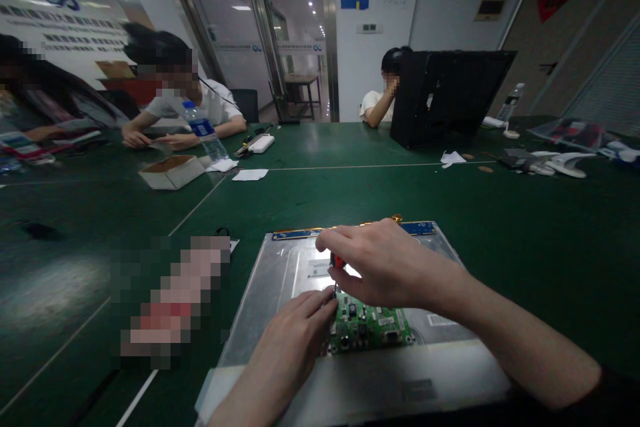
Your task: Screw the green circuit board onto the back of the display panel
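My right hand (373,263) is closed around the red and black handle of a screwdriver (338,260), held upright. Its thin shaft points down at the upper left corner of a green circuit board (367,327). My left hand (300,330) lies along the board's left side, fingers stretched out, fingertips close to the screwdriver's tip; its thumb is hidden. Under both hands is a flat silver metal panel (255,310), with a narrow blue circuit strip (421,228) along its far edge. Whether a screw sits under the tip is too small to tell.
On the green table (310,197) stand an open box (173,173), a water bottle (205,133) and a large black monitor housing (445,97). A blurred-out strip (183,293) lies left of the panel. Loose tools and parts (547,161) lie at right. Other people sit across the table.
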`<state>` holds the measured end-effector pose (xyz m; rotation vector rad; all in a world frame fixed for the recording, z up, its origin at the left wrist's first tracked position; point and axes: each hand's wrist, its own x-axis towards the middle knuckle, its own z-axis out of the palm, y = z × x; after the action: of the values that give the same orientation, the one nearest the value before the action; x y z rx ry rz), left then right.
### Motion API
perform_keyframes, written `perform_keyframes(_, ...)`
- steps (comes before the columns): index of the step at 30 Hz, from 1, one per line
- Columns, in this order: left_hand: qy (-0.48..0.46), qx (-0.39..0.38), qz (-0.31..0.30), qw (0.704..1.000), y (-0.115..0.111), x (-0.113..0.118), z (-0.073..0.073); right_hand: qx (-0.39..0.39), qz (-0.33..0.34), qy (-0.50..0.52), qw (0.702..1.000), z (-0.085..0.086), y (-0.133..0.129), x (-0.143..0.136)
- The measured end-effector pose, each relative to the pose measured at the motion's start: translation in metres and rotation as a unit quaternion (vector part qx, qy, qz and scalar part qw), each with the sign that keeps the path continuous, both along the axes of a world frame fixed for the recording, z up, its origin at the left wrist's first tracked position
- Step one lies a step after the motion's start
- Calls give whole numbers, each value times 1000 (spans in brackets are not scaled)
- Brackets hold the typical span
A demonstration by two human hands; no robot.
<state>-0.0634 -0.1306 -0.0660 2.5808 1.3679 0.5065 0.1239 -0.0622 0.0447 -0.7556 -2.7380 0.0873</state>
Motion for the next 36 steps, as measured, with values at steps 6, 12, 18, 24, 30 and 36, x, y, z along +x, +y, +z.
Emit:
perform_keyframes(6,2,-14,4,1000,-1,1,1,3,2,6,1000,0,0,-1)
perform_keyframes(12,-20,21,2,1000,-1,-1,-3,-14,-8,10,1000,-1,1,0)
perform_keyframes(18,-18,20,11,1000,-2,1,2,-7,1,16,1000,-3,2,-2)
perform_keyframes(24,-25,2,12,1000,-2,2,5,-6,3,17,1000,-3,1,-3)
perform_keyframes(30,-24,-5,17,1000,-2,1,3,15,-1,17,1000,-7,1,-5)
perform_keyframes(36,-22,1,16,1000,-2,1,1,-1,-3,14,1000,-6,3,-4)
